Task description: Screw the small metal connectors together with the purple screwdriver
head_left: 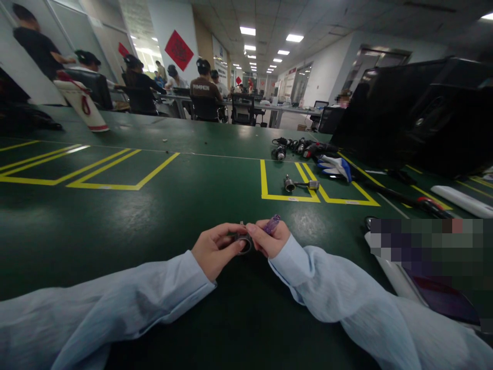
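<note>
Over the near middle of the table, my left hand (216,250) is closed on a ring-shaped dark metal part (247,248), thumb on its front and fingers behind. A small stud (242,223) sticks up at the ring's top. My right hand (272,239) is closed around a tool with a translucent purple handle (273,224), which points up and to the right. Its working end is hidden by my fingers, which meet the ring's upper right side. I cannot tell whether the tool touches the stud.
Beyond my hands, a metal piece with a ring end and rod (289,184) lies across yellow tape. Behind it are dark metal fittings (280,152) and a blue-white glove (336,168). A monitor (419,110) stands right; a white cup (82,103) stands far left. People sit beyond the green table (154,226).
</note>
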Tool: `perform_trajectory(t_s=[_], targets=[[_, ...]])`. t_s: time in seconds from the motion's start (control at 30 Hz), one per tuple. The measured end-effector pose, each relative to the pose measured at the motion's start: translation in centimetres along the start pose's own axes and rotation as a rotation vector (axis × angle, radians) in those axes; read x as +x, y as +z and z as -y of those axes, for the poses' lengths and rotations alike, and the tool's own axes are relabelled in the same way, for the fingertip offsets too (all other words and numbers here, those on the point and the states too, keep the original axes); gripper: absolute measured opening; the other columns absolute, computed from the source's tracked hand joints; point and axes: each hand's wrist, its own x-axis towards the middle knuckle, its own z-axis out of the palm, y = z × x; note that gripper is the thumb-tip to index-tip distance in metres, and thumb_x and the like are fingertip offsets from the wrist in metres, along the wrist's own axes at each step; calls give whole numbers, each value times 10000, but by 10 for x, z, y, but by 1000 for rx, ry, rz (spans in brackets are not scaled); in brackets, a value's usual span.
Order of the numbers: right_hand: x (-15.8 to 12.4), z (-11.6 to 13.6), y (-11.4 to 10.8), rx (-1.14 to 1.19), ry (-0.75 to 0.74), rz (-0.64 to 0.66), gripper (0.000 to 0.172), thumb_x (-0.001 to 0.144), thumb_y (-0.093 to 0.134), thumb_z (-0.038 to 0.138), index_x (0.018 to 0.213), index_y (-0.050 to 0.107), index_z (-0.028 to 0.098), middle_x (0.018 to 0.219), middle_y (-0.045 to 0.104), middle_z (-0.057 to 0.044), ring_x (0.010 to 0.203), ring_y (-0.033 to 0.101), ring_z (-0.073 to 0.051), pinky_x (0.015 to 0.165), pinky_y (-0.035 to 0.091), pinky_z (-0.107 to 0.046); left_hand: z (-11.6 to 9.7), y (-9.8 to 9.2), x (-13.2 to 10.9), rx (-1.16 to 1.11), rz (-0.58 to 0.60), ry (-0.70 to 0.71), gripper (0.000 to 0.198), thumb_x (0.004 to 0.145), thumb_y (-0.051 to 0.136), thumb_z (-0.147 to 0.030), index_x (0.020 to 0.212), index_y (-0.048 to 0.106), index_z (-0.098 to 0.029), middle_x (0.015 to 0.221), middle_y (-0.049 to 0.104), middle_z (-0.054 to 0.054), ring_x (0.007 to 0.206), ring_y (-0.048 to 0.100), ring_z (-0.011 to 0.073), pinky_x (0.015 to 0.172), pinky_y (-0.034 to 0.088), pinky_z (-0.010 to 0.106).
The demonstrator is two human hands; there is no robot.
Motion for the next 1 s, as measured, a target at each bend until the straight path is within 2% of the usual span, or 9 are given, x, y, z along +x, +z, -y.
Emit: perform_trajectory(t_s=[0.2,0.33,0.53,0.67,0.73,0.83,0.93,1.0], targets=[[-1,7,-6,-18,-71,-5,407,768,453,333,396,383,185,349,317,63,340,293,-46,352,225,-204,4,0,0,24,49,22,237,561,678,-165,790,620,-142,717,687,29,695,654,190,670,547,305],[0,7,-9,-43,-78,-56,411,763,459,344,393,375,187,350,314,59,345,290,-51,351,223,-207,4,-1,1,47,35,27,219,561,673,-173,771,621,-141,805,688,42,716,653,191,681,547,314],[-1,1,-4,-29,-70,-37,413,759,459,357,390,382,187,350,317,57,341,296,-54,350,218,-209,5,-4,4,56,11,32,245,553,675,-152,793,629,-134,823,686,46,723,653,188,721,534,318],[2,-3,-2,-103,-3,-108,410,740,468,357,374,387,192,334,331,53,333,313,-61,353,224,-212,7,-9,9,2,-20,55,282,521,669,-91,799,639,-129,996,649,61,788,644,187,783,514,325],[5,-5,-2,-119,53,-156,414,732,469,368,365,386,195,325,334,52,319,318,-62,346,224,-215,8,-12,14,-23,-51,54,326,500,673,-79,821,638,-125,944,667,60,777,645,191,821,493,355],[6,-8,-3,-55,106,-178,426,730,474,394,364,391,192,312,319,59,288,310,-56,322,211,-213,10,-17,22,-47,-95,48,382,492,684,-106,870,631,-120,809,689,53,772,645,204,854,468,400],[1,-7,-4,91,110,-177,434,723,504,432,382,397,185,300,315,66,269,295,-48,304,190,-206,13,-21,29,-77,-167,94,407,461,704,-128,859,622,-123,858,675,64,808,633,223,806,493,413],[-5,-4,-4,197,47,-172,437,727,501,467,409,407,182,312,327,66,272,296,-48,303,187,-205,14,-23,32,-95,-194,116,408,441,714,-138,837,616,-120,884,664,71,818,627,231,766,510,408]])
